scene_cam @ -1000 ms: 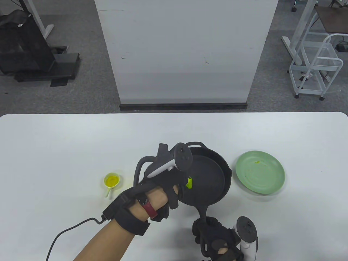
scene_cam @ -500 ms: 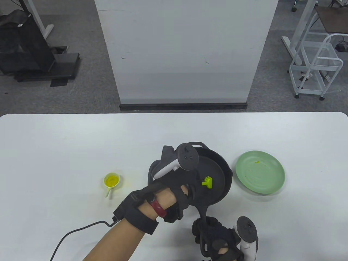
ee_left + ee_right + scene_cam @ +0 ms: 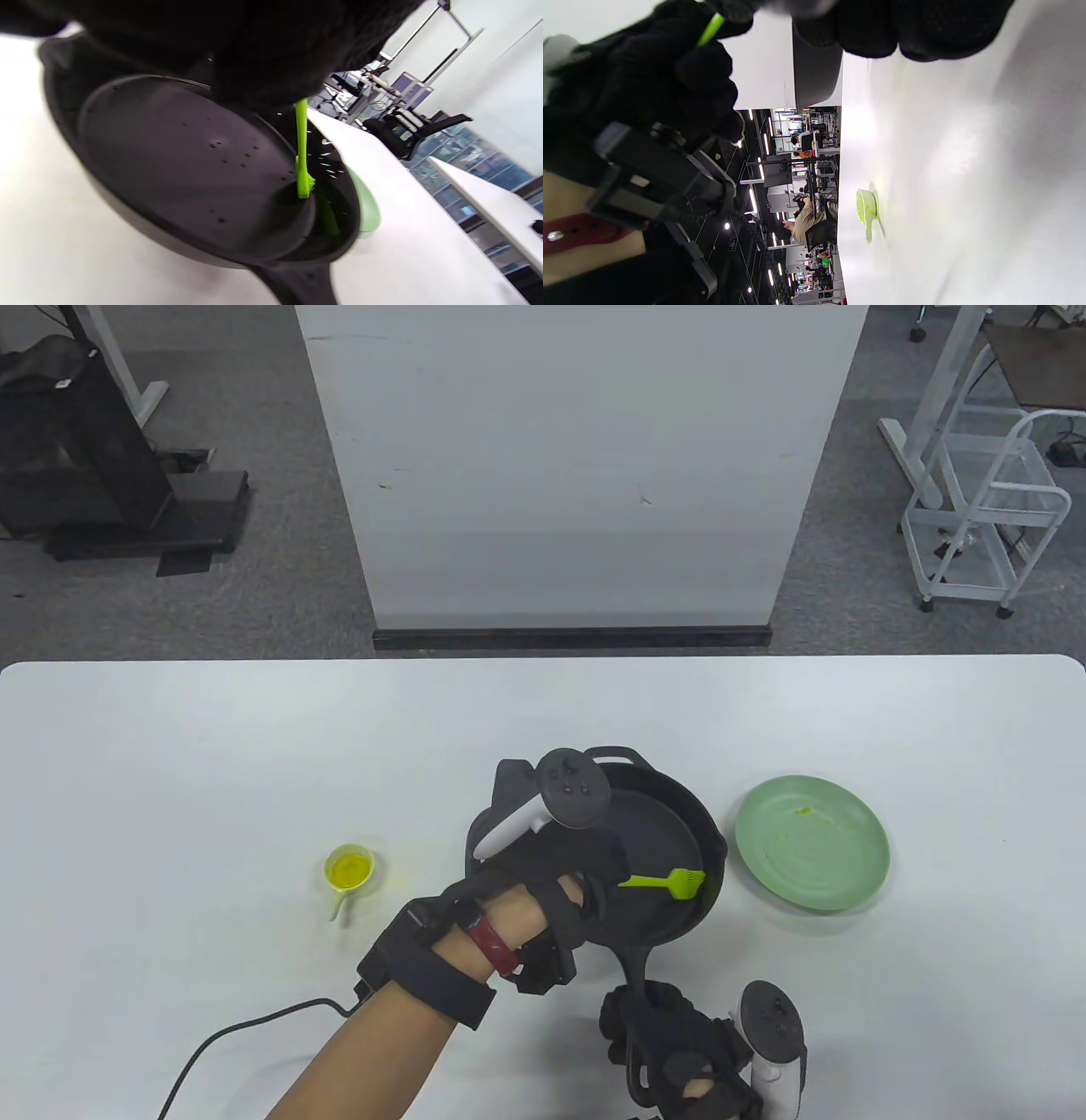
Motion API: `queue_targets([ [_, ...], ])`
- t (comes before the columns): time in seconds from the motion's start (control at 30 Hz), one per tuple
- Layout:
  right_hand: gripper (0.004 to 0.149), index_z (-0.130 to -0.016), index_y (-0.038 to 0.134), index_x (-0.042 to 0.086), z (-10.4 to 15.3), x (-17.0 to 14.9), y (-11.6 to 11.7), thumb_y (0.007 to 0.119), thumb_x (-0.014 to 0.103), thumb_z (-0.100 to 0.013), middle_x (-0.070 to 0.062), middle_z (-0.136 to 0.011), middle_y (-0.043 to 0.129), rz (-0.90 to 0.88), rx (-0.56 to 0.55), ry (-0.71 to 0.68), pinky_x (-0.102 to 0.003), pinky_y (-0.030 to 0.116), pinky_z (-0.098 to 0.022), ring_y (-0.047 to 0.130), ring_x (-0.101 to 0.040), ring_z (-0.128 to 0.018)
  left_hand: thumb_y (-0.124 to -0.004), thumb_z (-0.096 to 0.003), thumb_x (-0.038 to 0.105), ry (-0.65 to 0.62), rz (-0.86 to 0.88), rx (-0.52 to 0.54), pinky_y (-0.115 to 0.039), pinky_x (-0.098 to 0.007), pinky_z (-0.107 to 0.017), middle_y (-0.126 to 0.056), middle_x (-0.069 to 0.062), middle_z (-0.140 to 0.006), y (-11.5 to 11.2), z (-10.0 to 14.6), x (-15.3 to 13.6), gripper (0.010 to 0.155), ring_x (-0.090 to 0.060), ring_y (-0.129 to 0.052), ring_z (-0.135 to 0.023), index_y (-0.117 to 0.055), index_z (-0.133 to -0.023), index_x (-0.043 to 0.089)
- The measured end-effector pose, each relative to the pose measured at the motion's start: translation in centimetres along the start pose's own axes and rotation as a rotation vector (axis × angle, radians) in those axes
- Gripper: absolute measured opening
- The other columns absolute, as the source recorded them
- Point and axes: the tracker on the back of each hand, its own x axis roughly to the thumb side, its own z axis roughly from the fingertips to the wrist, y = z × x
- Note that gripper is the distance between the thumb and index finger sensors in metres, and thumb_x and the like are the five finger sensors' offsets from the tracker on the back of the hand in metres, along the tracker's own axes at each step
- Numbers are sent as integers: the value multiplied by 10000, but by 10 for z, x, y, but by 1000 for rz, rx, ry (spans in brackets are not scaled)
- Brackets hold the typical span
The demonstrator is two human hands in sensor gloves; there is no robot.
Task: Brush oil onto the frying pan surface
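Observation:
A black frying pan (image 3: 670, 831) sits tilted at the table's middle. My left hand (image 3: 564, 874) holds a green brush (image 3: 666, 881) by its handle, with the bristles on the pan's right inner side. In the left wrist view the brush (image 3: 302, 152) touches the pan (image 3: 182, 169) near its rim. My right hand (image 3: 679, 1052) grips the pan's handle (image 3: 635, 963) near the front edge. A small dish of yellow oil (image 3: 348, 870) stands to the left, and also shows in the right wrist view (image 3: 865, 209).
A green plate (image 3: 812, 842) lies right of the pan. A black cable (image 3: 229, 1035) runs from my left wrist to the front edge. A white panel (image 3: 577, 466) stands behind the table.
My left hand has swept the brush rightward across the pan, from its left side to near its right rim. The right hand has kept its hold on the handle.

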Motion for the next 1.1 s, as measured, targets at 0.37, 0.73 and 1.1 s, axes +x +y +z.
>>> queue_targets([
  [0.37,484,-770,653,21,1,0,-1,670,381,-447,-275,-783,691,-13,-11,1,-435,762,-416,746,-504,-660,-737,-479,396,109,-30,-13,-845,-443,-161,-1000,1,-376,16,17,-43,491,-227,-929,-113,-795,-874,110],
  [0.73,485,-774,649,20,1,0,-2,668,381,-450,-276,-788,686,-19,-18,4,-435,759,-422,738,-505,-667,-733,-482,398,183,-47,-8,-846,-439,-158,-1000,4,-372,30,39,-76,484,-224,-928,-110,-804,-867,114],
  [1.1,485,-775,647,20,1,0,-3,669,380,-450,-275,-791,682,-24,-27,6,-436,757,-425,736,-505,-670,-731,-484,402,199,-74,10,-847,-438,-163,-999,8,-375,33,46,-79,486,-222,-930,-116,-804,-868,114],
])
